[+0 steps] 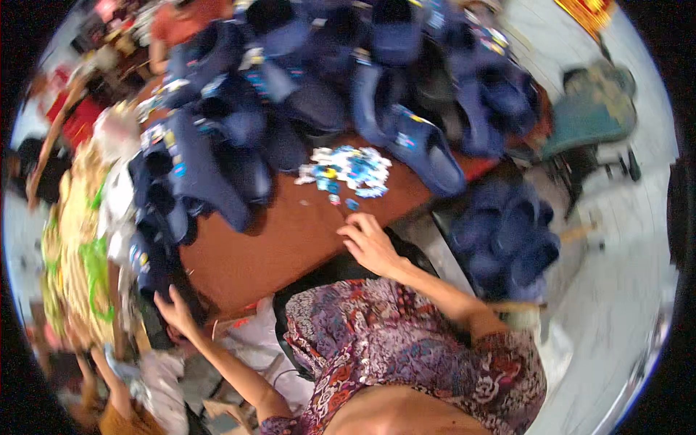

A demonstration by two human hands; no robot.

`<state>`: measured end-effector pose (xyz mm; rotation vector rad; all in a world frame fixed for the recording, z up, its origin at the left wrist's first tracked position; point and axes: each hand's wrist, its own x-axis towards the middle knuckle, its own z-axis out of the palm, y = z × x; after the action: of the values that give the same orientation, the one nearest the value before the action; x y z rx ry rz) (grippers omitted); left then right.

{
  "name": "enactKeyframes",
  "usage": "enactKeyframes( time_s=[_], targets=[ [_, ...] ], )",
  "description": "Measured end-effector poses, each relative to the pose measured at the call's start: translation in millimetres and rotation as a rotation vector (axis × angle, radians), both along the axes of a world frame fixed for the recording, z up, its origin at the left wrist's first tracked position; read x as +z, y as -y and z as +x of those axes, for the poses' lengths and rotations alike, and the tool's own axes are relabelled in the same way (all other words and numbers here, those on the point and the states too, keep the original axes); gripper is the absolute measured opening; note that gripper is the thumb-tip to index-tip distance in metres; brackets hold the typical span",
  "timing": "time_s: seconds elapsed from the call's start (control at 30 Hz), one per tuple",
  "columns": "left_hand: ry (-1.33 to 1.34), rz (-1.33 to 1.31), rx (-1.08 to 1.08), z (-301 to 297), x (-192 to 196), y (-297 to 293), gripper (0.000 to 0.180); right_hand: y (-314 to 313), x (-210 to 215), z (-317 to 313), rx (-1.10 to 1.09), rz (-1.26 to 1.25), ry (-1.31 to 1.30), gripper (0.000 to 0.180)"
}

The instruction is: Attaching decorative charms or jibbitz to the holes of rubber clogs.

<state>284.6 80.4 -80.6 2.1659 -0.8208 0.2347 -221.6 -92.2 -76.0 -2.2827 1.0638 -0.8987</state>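
My left hand reaches out at the table's left edge with its fingers apart, holding nothing I can see. It is beside a stack of navy slippers. My right hand is over the table's near edge, fingers loosely bent and apart, with nothing visible in them. Just beyond it lies a pile of small white, blue and yellow pieces, with a few loose ones nearer the hand. A navy slipper with coloured pieces on its strap points toward me, right of the pile. Motion blurs much of the picture.
Navy slippers heap across the far side of the brown table. More navy slippers are piled low on the right, near a green chair. Pale bundles and bags stand at left. Other people are at the far and lower left.
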Motion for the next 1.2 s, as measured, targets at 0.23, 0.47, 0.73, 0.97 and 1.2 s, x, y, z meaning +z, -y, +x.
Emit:
enactKeyframes(
  time_s=[0.23,0.47,0.73,0.97,1.2],
  targets=[
    [0.500,-0.149,0.075,-111,13,20,0.050,0,15,-45,-0.072,0.024,0.095,0.015],
    [0.050,-0.338,-0.408,-236,-20,52,0.043,12,30,-119,-0.308,-0.067,-0.028,0.013],
    [0.203,-0.053,-0.431,-273,-41,62,0.034,43,24,-271,-0.831,-0.275,-0.221,0.023],
    [0.284,-0.037,-0.428,-274,-47,76,0.035,34,-3,-437,-1.189,0.043,-1.114,0.027],
    [0.235,-0.041,-0.392,-274,-42,60,0.036,38,-42,-489,-1.083,0.382,-1.210,0.053]
  ],
)
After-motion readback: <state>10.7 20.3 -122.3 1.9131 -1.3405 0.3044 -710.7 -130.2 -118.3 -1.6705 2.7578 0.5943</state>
